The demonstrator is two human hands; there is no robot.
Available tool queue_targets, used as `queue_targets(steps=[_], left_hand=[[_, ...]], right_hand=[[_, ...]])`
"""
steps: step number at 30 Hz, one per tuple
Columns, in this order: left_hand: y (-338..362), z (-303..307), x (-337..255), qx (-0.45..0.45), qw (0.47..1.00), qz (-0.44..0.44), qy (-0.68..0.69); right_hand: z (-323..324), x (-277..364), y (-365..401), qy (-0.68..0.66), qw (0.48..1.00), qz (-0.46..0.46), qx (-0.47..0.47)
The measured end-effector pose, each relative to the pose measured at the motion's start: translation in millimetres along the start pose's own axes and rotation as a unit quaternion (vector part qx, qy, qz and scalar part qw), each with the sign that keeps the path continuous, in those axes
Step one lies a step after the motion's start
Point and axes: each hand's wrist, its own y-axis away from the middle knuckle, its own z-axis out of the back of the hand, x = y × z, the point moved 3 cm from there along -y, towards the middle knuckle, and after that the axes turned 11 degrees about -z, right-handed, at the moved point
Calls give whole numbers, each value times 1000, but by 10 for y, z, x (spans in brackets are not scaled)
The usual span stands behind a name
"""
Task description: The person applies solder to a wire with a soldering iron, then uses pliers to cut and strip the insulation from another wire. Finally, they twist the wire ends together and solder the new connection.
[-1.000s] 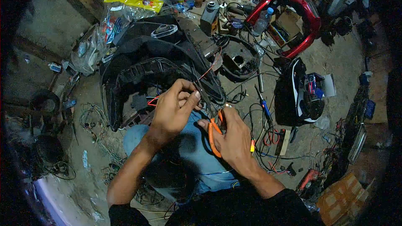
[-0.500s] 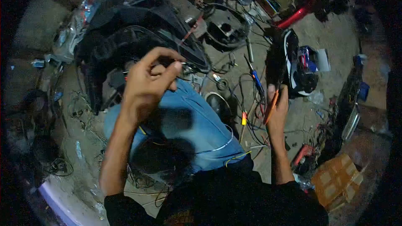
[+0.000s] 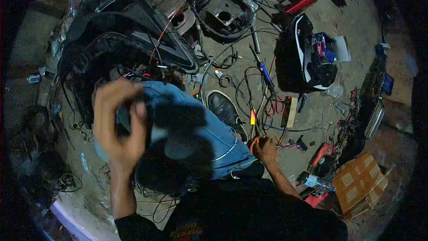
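My left hand (image 3: pixel 118 125) is raised over my left knee, close to the camera. Its fingers curl toward the thumb in a ring shape, smeared by motion. Low beside my right thigh, my right hand (image 3: pixel 266 149) is closed around an orange-handled tool (image 3: pixel 254 145), whose working end is hidden. Just above that hand are a yellow tag (image 3: pixel 253 117) and dark cables. A yellow wire (image 3: pixel 240 168) lies across my jeans (image 3: pixel 209 129). Beyond my left hand rests a large black plastic vehicle panel (image 3: pixel 120 27) with wires near its inner edge.
A blue-handled soldering iron (image 3: pixel 265 73) and red-handled scissors (image 3: pixel 275 105) lie among cables on the floor. To the right stand a black-and-white open case (image 3: pixel 303 53), a red tool (image 3: pixel 322 154), a bottle (image 3: pixel 314 180) and a cardboard box (image 3: pixel 361 185). A round black housing (image 3: pixel 223 15) is ahead.
My left hand has moved left and toward me, away from the panel. My right hand has come down and left beside my thigh with the orange-handled tool. The view has shifted slightly.
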Motion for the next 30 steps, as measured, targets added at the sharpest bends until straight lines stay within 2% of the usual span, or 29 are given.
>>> queue_targets(steps=[1,2,4,7,8,9,11,14,17,18,20,22,23,24,26,28,30], left_hand=[[118,19,-91,13,999,-21,21],[226,52,-186,26,998,-41,40],[319,89,-313,134,987,-32,82],[392,191,-512,288,947,-16,140],[420,212,-566,336,928,-15,159],[452,266,-574,330,932,17,151],[591,448,-547,318,935,84,135],[787,703,-534,290,930,197,106],[408,1084,-632,275,944,184,-3],[426,1263,-601,230,949,210,-40],[600,1597,-465,114,955,261,-85],[848,1768,-354,-24,947,304,-103],[931,1765,-351,-36,942,314,-112],[1014,1771,-343,-49,935,326,-126],[1098,1742,-349,-43,935,327,-134],[1226,1621,-339,-76,930,351,-78],[1250,1574,-328,-25,944,308,-118]], right_hand=[[-72,-48,-25,-10,1000,-3,-28],[-115,-116,-95,0,1000,8,28],[-113,-234,-293,22,989,33,139],[340,169,-530,35,991,124,36],[582,394,-565,-45,990,133,-12],[803,626,-611,-124,980,141,-60],[1034,963,-851,-182,967,125,-124],[1069,1192,-1310,-212,958,69,-178],[966,1274,-1717,-262,946,46,-182],[1096,1381,-1691,-299,942,31,-148],[1285,1502,-1672,-255,935,132,-207],[1039,1374,-2027,-133,939,158,-274],[953,1343,-2200,-73,933,174,-305],[949,1347,-2246,-83,948,175,-254],[909,1334,-2388,-35,958,161,-236],[971,1333,-2399,-27,960,189,-205],[895,1202,-2585,-77,957,199,-196]])
